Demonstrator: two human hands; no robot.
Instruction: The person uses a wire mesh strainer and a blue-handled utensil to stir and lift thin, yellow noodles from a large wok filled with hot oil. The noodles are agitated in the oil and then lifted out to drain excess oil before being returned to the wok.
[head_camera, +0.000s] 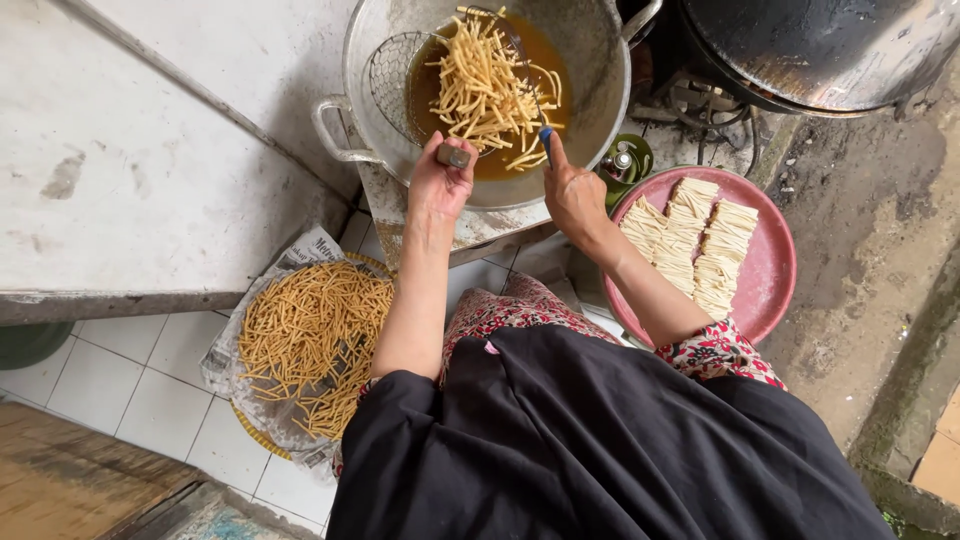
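Left hand (441, 180) closed on wire skimmer (400, 75) handle; right hand (572, 195) closed on a blue-handled utensil (530, 90). One wok (590, 50) of oil, pale strips (485, 90) frying within. One pink tray (770, 270) right of wok: three raw bundles (690, 245). One newspaper-lined basket (255, 430) below wok: fried sticks (310, 340).

The wok (590, 60) and black pot (830, 50) are cut off at the top edge; the basket (262, 437) is mostly hidden under newspaper (300, 255).
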